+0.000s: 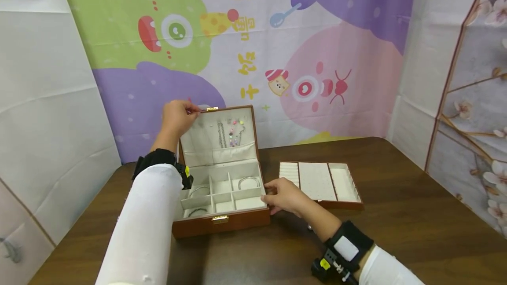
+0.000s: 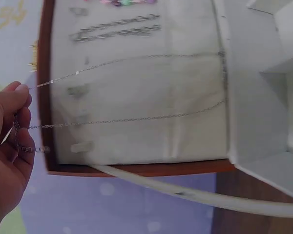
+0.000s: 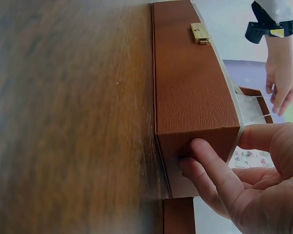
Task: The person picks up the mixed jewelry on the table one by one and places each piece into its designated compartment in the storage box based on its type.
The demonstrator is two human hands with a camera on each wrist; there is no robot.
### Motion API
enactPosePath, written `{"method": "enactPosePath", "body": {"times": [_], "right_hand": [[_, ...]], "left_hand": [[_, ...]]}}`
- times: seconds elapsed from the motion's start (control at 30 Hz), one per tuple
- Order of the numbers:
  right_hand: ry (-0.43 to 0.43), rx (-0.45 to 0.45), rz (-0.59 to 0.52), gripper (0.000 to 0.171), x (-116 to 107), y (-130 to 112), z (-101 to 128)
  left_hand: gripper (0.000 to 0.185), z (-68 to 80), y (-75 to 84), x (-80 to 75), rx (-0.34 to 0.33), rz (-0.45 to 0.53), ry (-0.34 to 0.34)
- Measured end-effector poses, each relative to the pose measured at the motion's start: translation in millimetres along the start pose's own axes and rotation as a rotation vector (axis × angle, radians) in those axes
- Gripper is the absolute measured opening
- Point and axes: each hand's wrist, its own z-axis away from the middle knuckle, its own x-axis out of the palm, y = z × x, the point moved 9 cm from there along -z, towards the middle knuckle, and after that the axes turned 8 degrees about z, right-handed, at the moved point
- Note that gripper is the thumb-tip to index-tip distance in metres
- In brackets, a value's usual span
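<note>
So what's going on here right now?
A person's left hand pinches a thin silver chain at the top edge of the raised, cream-lined lid of a brown, leather-look rectangular jewelry box. Their right hand holds the box's right end. A shallow brown tray sits beside it on the dark wooden table.

A curtained-off corner, whether in a home or a studio I cannot tell: a brown wood-grained table (image 1: 396,201) stands before a cartoon-printed cloth (image 1: 233,60), between a creased white cloth (image 1: 43,69) and a blossom-printed panel (image 1: 471,126).
</note>
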Motion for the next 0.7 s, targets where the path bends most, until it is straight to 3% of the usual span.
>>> {"method": "enactPosePath", "body": {"times": [0.13, 0.5, 0.7], "right_hand": [[0.000, -0.008, 0.002, 0.051, 0.1, -1.2, 0.0], [-0.008, -0.023, 0.020, 0.052, 0.9, -0.9, 0.8], [-0.016, -0.027, 0.021, 0.052, 0.7, -0.1, 1.1]], "left_hand": [[0.014, 4.3, -11.3, 10.1, -0.072, 0.006, -0.003], [0.019, 9.2, -28.9, 22.7, -0.236, -0.081, 0.110], [0.026, 14.3, -34.2, 23.5, -0.273, -0.060, 0.082]]}}
